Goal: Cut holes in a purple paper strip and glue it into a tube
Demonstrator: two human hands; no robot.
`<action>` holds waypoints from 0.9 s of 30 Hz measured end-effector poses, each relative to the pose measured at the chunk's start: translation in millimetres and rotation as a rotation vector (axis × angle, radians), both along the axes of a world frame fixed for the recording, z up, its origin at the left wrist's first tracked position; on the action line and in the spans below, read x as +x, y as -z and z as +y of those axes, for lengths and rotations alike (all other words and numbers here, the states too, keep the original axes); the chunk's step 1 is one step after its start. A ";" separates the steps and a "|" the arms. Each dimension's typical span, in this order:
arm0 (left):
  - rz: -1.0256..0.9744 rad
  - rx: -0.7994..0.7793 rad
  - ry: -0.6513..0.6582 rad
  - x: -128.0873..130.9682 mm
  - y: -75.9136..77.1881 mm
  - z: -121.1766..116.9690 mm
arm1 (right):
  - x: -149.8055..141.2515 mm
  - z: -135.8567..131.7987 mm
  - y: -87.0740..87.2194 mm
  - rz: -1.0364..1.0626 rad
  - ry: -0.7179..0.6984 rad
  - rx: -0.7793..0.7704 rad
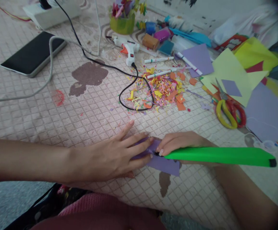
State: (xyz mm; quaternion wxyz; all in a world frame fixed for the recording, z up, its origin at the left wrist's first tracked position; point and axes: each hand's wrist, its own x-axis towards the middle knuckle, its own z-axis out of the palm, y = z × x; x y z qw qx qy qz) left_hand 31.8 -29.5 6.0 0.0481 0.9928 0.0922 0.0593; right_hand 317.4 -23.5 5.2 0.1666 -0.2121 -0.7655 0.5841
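Observation:
My left hand [110,156] lies flat with fingers stretched out, pressing down on a small purple paper piece [164,164] on the quilted pink cloth [81,118]. My right hand [179,143] is closed around a bright green utility knife [220,156], its tip end touching the purple paper right by my left fingertips. The knife's handle points to the right, with a black cap at its far end. The paper is partly hidden under both hands.
A heap of coloured paper scraps [160,91] lies ahead, with a white glue gun [129,49] and its black cord. Yellow and red scissors [228,110] rest on coloured paper sheets [234,73] at right. A tablet [33,52] and a power strip [52,12] sit far left.

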 end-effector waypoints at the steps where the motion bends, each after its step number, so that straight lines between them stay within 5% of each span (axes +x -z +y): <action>1: 0.002 -0.004 -0.003 0.1 0.4 -0.1 | 0.3 0.3 -0.1 0.000 0.000 0.000; 27: -0.003 -0.007 -0.021 1.6 6.0 -3.2 | -5.6 -10.2 -3.0 -0.032 0.171 0.036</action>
